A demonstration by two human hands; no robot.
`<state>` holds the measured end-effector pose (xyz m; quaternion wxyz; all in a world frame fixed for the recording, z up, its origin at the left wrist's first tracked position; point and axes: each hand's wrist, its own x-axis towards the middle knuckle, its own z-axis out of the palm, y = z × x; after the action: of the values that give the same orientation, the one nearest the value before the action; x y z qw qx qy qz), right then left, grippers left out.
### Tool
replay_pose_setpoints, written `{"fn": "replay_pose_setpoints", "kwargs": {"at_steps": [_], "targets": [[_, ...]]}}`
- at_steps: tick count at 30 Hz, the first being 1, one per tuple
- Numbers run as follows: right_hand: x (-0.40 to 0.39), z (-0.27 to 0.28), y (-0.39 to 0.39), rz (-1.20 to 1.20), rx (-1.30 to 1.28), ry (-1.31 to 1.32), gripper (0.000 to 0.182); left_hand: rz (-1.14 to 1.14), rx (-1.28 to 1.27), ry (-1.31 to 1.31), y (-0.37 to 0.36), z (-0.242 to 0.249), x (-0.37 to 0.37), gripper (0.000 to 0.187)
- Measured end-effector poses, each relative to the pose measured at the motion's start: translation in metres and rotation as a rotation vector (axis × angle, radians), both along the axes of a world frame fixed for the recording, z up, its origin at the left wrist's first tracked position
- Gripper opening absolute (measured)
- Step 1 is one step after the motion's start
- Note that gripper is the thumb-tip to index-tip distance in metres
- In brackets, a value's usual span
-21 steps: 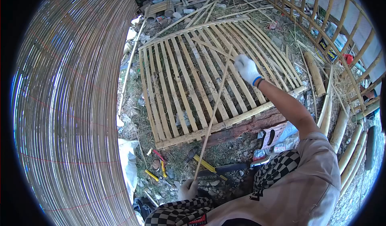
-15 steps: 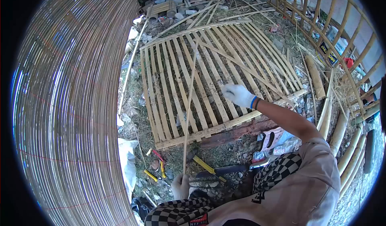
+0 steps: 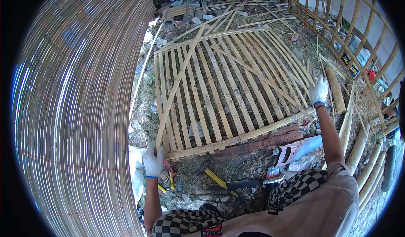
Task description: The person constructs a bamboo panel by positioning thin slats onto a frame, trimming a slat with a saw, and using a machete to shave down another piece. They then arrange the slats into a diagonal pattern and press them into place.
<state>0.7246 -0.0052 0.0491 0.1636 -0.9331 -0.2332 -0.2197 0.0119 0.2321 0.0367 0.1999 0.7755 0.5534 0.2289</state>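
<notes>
My left hand (image 3: 152, 162), in a white work glove, is closed around the lower end of a bamboo slat (image 3: 181, 79). That slat slants up and away across the left part of a bamboo lattice panel (image 3: 220, 146), its far end passing over the panel's back rail. My right hand (image 3: 319, 91), gloved too, is at the panel's right front corner, fingers stretched forward and nothing visible in them. Another loose slat (image 3: 257, 72) lies diagonally over the panel's right half, its near end close to my right hand.
A hammer with a yellow handle (image 3: 215, 178) and a long dark blade (image 3: 240, 184) lie before my knees. Beside them is a saw with a pale handle (image 3: 288, 152). A tall bamboo screen (image 3: 80, 110) stands at left; bamboo poles (image 3: 358, 150) and a railing (image 3: 358, 64) line the right.
My left hand has moved forward and left, now with the wider slat, which has swung to the panel's left side. My right hand has moved from over the panel to its right corner.
</notes>
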Motion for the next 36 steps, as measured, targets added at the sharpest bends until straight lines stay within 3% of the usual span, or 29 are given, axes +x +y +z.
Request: {"fn": "replay_pose_setpoints", "kwargs": {"at_steps": [2, 4, 9, 12, 13, 15, 17, 21, 36], "targets": [[-0.017, -0.015, 0.017, 0.216, -0.002, 0.008, 0.075, -0.047, 0.031, -0.016, 0.019, -0.007, 0.017, 0.024], [-0.041, -0.021, 0.041, 0.438, -0.066, 0.191, 0.079, -0.062, 0.038, -0.015, 0.034, -0.023, 0.028, 0.026], [-0.069, -0.057, 0.085, 0.563, -0.247, 0.312, 0.067, -0.079, 0.105, 0.062, 0.041, -0.049, 0.053, 0.032], [-0.059, -0.081, 0.1, 0.527, -0.236, 0.271, 0.056, -0.044, 0.134, 0.079, 0.039, -0.057, 0.064, 0.033], [-0.059, -0.084, 0.1, 0.534, -0.169, 0.248, 0.044, -0.033, 0.134, 0.098, 0.038, -0.057, 0.067, 0.033], [-0.053, -0.096, 0.102, 0.536, -0.084, 0.254, 0.043, -0.02, 0.151, 0.099, 0.037, -0.058, 0.073, 0.038], [-0.045, -0.11, 0.1, 0.559, 0.056, 0.18, 0.042, -0.023, 0.194, 0.081, 0.04, -0.063, 0.077, 0.039], [-0.045, -0.101, 0.098, 0.494, 0.092, 0.205, 0.041, -0.022, 0.186, 0.078, 0.047, -0.071, 0.08, 0.041], [-0.05, -0.111, 0.152, 0.479, 0.096, 0.287, 0.048, -0.025, 0.233, 0.142, 0.063, -0.071, 0.101, 0.043]]}}
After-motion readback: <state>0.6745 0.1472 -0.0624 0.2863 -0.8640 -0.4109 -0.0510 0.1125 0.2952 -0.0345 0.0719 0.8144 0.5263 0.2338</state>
